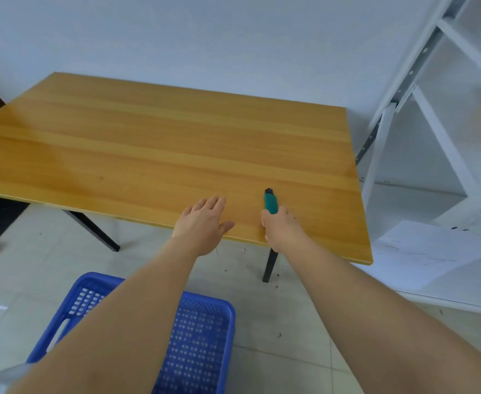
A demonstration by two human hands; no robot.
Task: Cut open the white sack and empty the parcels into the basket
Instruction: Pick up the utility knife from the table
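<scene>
table [148,143]: top bare | blue basket [205,336]: on floor below arms

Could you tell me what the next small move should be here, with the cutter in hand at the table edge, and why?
Probably lift the green cutter clear of the wooden table and turn to find the sack. The right hand already grips the cutter, the left hand is open, the blue basket waits on the floor, and no white sack is clearly in view.

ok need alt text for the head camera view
A right hand grips a green box cutter over a wooden table, the left hand open beside it. A blue basket sits on the floor below.
</scene>
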